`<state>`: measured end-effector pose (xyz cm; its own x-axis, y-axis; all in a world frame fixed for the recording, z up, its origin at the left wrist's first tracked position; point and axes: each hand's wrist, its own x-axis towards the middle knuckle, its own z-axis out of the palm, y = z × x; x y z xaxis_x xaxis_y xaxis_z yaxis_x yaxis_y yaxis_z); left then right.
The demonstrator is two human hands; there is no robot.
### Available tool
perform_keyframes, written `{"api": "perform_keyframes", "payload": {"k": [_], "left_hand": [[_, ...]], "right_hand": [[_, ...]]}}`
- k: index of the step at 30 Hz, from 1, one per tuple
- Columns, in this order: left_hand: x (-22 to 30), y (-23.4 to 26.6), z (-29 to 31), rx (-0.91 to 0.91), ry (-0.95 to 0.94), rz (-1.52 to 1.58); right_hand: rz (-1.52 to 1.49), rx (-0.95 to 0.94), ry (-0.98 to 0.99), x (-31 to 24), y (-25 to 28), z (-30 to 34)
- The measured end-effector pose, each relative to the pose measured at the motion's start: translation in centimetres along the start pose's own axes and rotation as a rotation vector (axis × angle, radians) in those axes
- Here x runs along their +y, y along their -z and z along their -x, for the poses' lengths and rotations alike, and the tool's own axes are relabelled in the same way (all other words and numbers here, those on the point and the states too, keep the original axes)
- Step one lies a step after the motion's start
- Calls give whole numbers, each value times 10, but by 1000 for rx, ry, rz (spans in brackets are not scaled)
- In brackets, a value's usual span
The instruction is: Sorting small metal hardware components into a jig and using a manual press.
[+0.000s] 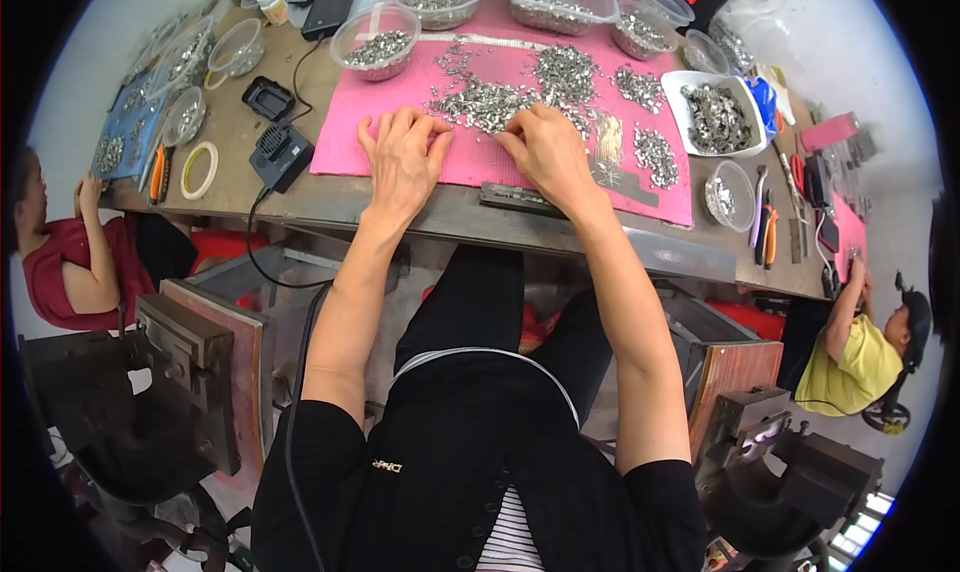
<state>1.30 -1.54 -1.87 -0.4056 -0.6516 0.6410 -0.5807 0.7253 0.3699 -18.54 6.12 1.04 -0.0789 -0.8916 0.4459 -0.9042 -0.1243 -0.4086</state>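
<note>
A pink mat (345, 112) lies in front of me, with a wide pile of small silvery metal pieces (485, 107) on it. My left hand (400, 167) rests at the pile's left side, its fingers bent and apart, with nothing visible in them. At the pile's near edge, my right hand (552, 157) has its thumb and forefinger drawn together; whatever is between them is too small to make out. A dark metal bar (518, 199) lies at the mat's front edge below the right hand. Thin pale pins (608, 140) lie just right of that hand.
Clear tubs of metal pieces, among them a round tub (375, 47), line the back. A white tray (720, 117) stands right, near orange-handled pliers (768, 234). A black charger (280, 157) and tape roll (199, 171) lie left. Other people sit at both sides.
</note>
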Motion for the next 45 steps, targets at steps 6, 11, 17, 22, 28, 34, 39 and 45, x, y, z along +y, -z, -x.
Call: {"api": "perform_keyframes", "payload": {"k": [6, 11, 17, 22, 28, 34, 39, 45], "left_hand": [[12, 4, 2, -44, 42, 162], [40, 4, 13, -162, 115, 511], [79, -1, 24, -246, 80, 703], [94, -9, 25, -194, -98, 605], [95, -14, 29, -138, -181, 475], [95, -9, 29, -104, -260, 357], [79, -6, 26, -57, -206, 383], [34, -15, -10, 3, 8, 164]], "right_hand": [[80, -22, -25, 0, -17, -6], [43, -89, -28, 5, -5, -1], [-79, -127, -83, 20, 19, 13], [-147, -133, -112, 25, 25, 21], [-253, -132, -151, 23, 30, 25], [-233, -76, -35, 22, 21, 22], [-108, -123, -88, 16, 16, 15], [21, -3, 44, 12, 12, 16]]}}
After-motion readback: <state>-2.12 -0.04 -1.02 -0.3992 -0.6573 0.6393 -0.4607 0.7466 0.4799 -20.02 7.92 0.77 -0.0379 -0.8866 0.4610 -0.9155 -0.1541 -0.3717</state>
